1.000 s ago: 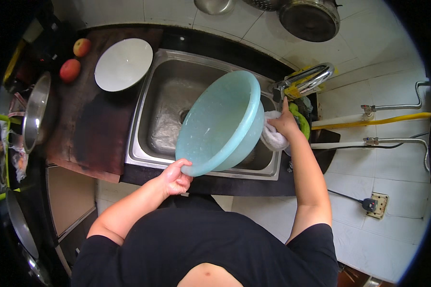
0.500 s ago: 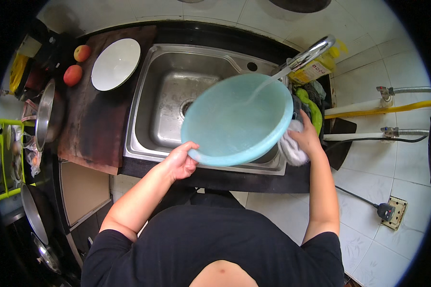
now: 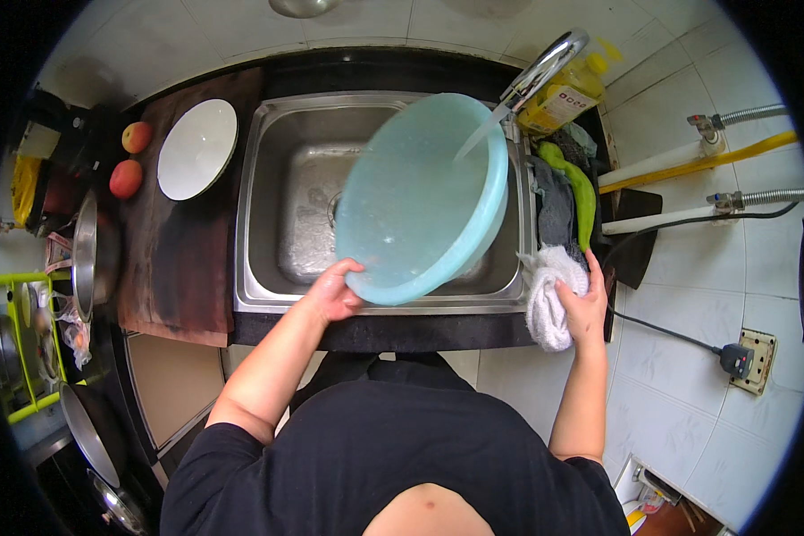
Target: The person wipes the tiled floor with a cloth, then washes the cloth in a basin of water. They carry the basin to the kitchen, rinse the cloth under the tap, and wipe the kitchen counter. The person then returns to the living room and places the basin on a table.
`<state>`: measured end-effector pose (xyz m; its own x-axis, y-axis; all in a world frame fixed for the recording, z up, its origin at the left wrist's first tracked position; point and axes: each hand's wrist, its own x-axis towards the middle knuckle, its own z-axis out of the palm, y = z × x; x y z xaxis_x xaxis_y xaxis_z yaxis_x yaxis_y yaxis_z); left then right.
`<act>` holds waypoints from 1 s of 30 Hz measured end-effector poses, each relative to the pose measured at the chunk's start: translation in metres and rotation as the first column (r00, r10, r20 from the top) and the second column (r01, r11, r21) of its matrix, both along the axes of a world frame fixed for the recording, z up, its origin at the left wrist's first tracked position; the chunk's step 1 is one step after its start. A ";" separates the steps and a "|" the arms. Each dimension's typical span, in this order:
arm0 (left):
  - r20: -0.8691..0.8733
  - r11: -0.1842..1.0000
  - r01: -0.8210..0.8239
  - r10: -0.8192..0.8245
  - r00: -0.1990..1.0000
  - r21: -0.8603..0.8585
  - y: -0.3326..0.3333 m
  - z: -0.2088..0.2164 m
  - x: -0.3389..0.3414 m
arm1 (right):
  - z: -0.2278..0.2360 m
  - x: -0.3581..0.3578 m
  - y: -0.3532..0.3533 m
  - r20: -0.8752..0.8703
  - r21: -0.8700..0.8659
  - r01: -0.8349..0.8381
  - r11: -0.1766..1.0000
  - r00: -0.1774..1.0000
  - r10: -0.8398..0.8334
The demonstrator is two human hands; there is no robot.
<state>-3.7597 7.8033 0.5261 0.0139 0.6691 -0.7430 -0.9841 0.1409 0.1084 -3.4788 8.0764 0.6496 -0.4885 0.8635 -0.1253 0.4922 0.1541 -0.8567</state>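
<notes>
Over the sink, a large pale-blue basin is tilted up on its side. Its near-left rim is gripped by my left hand, thumb over the edge. A stream of water runs from the chrome tap into the basin. To the right, my right hand closes around the side of a bunched white cloth, which hangs at the counter's front edge. Its thumb presses on the cloth and its other fingers are partly hidden. A green pepper-like long vegetable and a dark grey cloth lie just beyond.
A white bowl stands on the dark wooden board at left, with two reddish round fruits beside it. A yellow bottle stands behind the tap. Pipes and a plugged socket are on the right wall.
My right hand has come away from the basin's right side and moved nearer me with the white cloth. The basin has tipped more steeply, its right side rising, while my left hand keeps its rim.
</notes>
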 end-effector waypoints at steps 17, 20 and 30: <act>-0.817 0.902 -0.332 -0.401 -0.413 -0.275 -0.036 0.089 -0.060 | 0.004 -0.024 -0.034 -0.127 -0.050 0.003 0.999 0.992 -0.010; -0.428 0.902 -0.391 -0.431 -0.794 -0.183 -0.041 0.114 -0.063 | -0.005 -0.021 -0.033 -0.128 -0.053 0.002 0.999 0.992 -0.009; -0.397 0.858 -0.464 -0.514 -0.761 -0.222 -0.044 0.088 -0.058 | -0.016 -0.019 -0.035 -0.043 0.010 0.011 1.000 0.999 -0.010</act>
<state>-3.8182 7.7589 0.6144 -0.6584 0.5552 0.5082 0.7323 0.6283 0.2624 -3.4981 8.0410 0.6340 -0.4842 0.8698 -0.0952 0.4562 0.1582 -0.8757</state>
